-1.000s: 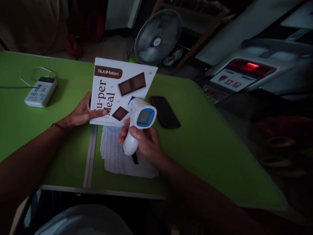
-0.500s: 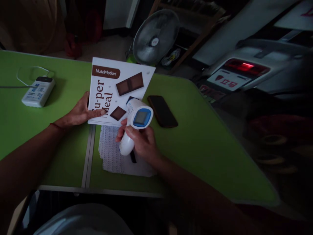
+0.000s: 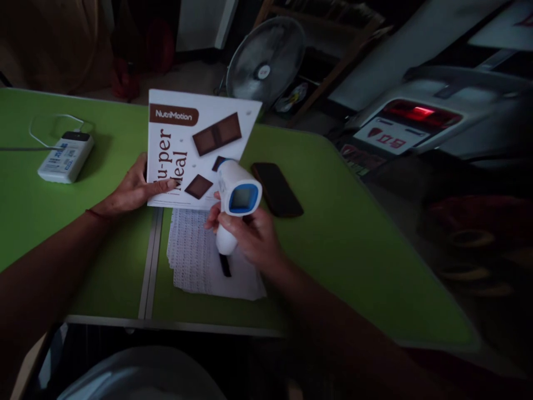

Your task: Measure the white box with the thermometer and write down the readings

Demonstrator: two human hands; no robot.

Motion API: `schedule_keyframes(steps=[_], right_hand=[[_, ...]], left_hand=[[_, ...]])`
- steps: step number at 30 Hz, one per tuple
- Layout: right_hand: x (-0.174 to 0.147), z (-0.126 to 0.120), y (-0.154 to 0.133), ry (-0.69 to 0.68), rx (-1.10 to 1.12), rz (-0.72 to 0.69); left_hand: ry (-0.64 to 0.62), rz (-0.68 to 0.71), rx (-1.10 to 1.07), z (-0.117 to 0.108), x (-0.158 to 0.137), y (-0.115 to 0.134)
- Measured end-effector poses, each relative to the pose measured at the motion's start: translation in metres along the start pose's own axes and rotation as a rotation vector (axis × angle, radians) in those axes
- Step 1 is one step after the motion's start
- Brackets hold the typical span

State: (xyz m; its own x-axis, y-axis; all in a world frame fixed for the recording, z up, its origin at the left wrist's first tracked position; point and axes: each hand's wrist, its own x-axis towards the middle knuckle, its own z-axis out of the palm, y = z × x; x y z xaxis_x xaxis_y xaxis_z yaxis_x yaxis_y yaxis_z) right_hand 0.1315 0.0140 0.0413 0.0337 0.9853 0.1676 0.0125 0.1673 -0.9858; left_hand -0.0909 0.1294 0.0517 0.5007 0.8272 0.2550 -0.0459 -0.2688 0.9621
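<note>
My left hand point(image 3: 139, 186) grips the lower left edge of a white NutriMotion box point(image 3: 175, 150), its thumb lying across the front. Brown bars are printed on the box, which is held up over the table with its front facing me. In my right hand point(image 3: 256, 233) is a white infrared thermometer point(image 3: 227, 239), fingers wrapped round its handle. Its blue-rimmed screen faces me, and its nose points at the lower right of the box's front. Whether the two touch I cannot tell. Beneath them lies a stack of printed paper point(image 3: 194, 261) with a small black strip point(image 3: 225, 265) on it.
A dark phone point(image 3: 277, 189) lies on the green table point(image 3: 345, 250), right of the thermometer. To the left is a white power bank point(image 3: 66, 158) with a cable. Behind the table stand a fan point(image 3: 266, 64) and, to the right, a scooter with a red tail light point(image 3: 420, 114).
The box has shifted slightly left and up with my left hand. My right hand has raised the thermometer's handle a little and turned it more upright; its screen looks dimmer.
</note>
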Motion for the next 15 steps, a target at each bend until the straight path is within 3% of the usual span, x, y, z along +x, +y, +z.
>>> schedule_keyframes(steps=[5,9,12,15], right_hand=[[0.015,-0.031,0.003,0.024,-0.305,0.037],[0.027,-0.053,0.011,0.082,-0.675,0.077],[0.032,-0.064,0.022,0.154,-0.889,0.078],[0.036,-0.071,0.032,0.21,-0.951,0.068]], left_hand=[[0.138,0.04,0.0,-0.008,0.005,-0.006],[0.25,0.103,0.016,-0.015,0.008,-0.017],[0.263,0.109,0.029,-0.019,0.01,-0.024],[0.24,0.122,0.013,-0.021,0.012,-0.028]])
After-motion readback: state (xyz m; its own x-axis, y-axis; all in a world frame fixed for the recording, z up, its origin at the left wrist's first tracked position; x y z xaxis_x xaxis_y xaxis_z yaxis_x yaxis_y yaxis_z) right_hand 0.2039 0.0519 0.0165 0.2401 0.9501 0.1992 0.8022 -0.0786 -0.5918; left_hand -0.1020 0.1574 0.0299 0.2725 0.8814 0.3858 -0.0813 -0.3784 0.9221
